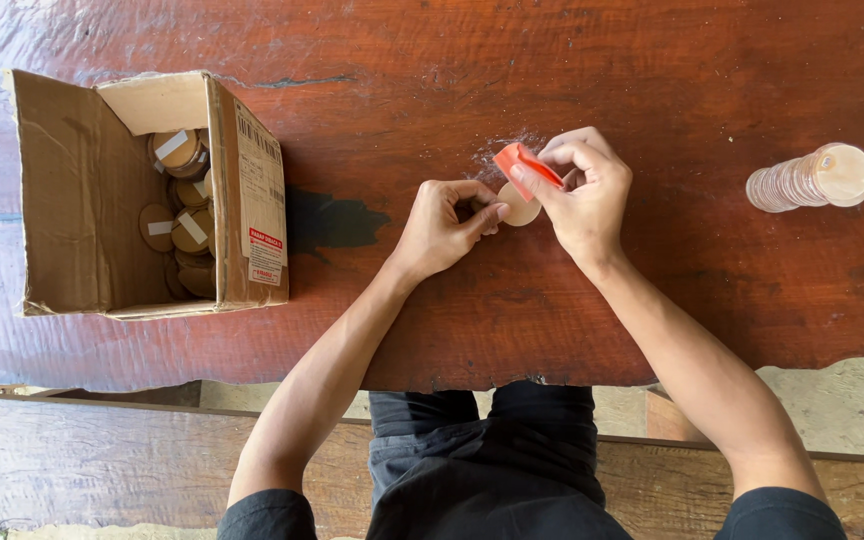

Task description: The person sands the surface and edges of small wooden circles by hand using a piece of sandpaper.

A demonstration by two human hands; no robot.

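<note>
One small round wooden disc (520,209), pale tan and flat, held just above the dark red bench (652,80) between both hands. Left hand (442,228) curled, grip pinching the disc's edge with thumb and forefinger. Right hand (584,190) bent over it, grip clenched on an orange scrap of sandpaper (524,165) pressed against the disc's upper rim.

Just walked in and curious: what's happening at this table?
A person seated at a dark wooden table holds a small round wooden disc in the left hand and presses a folded orange piece against it with the right hand. A cardboard box of discs lies left; a stack of discs lies right.
</note>
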